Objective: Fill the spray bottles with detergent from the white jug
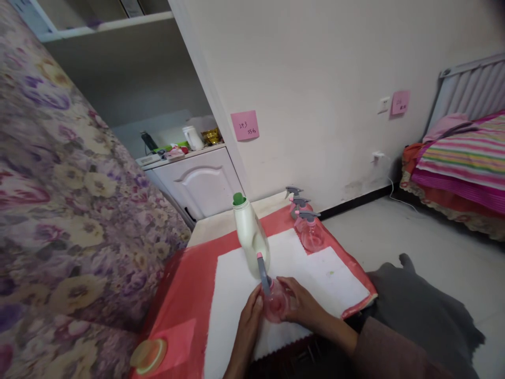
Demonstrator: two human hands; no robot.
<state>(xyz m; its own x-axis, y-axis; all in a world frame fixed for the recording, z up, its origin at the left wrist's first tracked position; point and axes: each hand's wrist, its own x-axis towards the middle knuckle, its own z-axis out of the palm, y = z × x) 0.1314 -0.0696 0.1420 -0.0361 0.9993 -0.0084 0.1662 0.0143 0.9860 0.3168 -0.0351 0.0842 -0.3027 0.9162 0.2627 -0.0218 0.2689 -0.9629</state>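
Note:
A clear pink spray bottle (275,304) with a grey trigger head and pink nozzle stands near the front of a white cloth. My right hand (303,304) curls round its right side, fingers and thumb against the round body. On its left side, my left hand (249,317) presses in with the fingers together. Whether the bottle's base rests on the cloth is hard to tell. Just behind it rises a large pale green jug (245,226) with a green top and a built-in handle. Several more spray bottles (313,235) with grey trigger heads are lined up at the back right.
The white cloth (232,284) lies over a red table cover (187,279). A round yellowish lid-like object (149,356) sits at the front left. A floral curtain (79,221) hangs along the left, beside a white cabinet (205,187). Dark grey fabric (418,310) lies right of the table.

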